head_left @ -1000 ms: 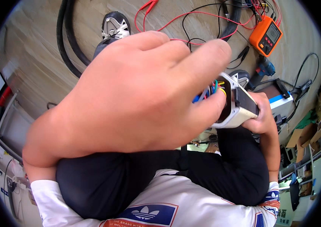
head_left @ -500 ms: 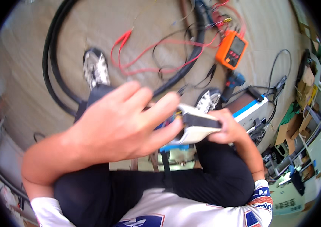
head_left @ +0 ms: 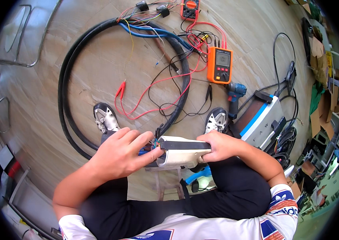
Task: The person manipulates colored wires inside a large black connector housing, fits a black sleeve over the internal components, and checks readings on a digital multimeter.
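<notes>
The right hand is wrapped tight around the cream plastic housing at 6 o'clock, above the lap. The left hand has its fingers half curled, tips pressing the bundle of thin coloured wires at the housing's open end. A hard tug there could pull a wire loose or nick its insulation. The thick black cable loops smooth and rubbery at 10 o'clock; a boxy orange meter sits at 1 o'clock on the pale floor.

Pale tiled floor under bright even light, metal chair frames at left, cardboard boxes and clutter along the right edge.
</notes>
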`<state>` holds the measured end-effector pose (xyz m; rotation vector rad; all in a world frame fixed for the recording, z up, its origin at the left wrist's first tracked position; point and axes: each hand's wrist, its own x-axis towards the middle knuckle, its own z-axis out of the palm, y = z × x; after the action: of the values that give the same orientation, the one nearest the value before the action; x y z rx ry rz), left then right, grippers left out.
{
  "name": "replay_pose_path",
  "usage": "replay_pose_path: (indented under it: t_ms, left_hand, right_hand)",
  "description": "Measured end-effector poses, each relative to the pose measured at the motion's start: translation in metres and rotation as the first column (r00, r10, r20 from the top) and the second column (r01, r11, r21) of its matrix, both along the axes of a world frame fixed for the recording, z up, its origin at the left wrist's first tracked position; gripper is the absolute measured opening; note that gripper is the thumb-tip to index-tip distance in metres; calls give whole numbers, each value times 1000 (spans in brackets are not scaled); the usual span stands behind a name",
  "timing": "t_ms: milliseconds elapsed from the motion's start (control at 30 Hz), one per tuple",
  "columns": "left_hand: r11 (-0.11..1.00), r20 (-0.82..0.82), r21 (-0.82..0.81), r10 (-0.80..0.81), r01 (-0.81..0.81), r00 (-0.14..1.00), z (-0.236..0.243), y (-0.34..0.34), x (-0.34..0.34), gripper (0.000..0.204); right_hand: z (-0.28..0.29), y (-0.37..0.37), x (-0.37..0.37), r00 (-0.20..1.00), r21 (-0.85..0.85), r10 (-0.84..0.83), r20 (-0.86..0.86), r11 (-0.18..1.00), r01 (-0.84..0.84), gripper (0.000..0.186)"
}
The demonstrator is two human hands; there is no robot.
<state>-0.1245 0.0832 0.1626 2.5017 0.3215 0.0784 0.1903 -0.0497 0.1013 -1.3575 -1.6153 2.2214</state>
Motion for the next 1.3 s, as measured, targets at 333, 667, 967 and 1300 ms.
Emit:
replay_pose_path:
  t_ms: [333, 667, 967, 1300]
  left_hand:
    - [993, -12, 53, -101, 101, 995, 2, 5, 16, 36]
    - [1000, -23, 2, -13, 13, 1000, 2, 6, 19, 41]
    - [998, -28, -22, -60, 59, 998, -2, 6, 13, 40]
    - [999, -17, -41, 20, -21, 1000, 4, -7, 6, 40]
  right_hand:
    - [-11, 9, 1, 971, -148, 26, -237, 987, -63, 71]
    - [-5, 3, -9, 973, -145, -172, -151, 978, 151, 60]
    - [-5, -11, -14, 947, -233, -302, -107, 934, 272, 60]
    - [0, -19, -18, 953, -157, -278, -117, 953, 259, 55]
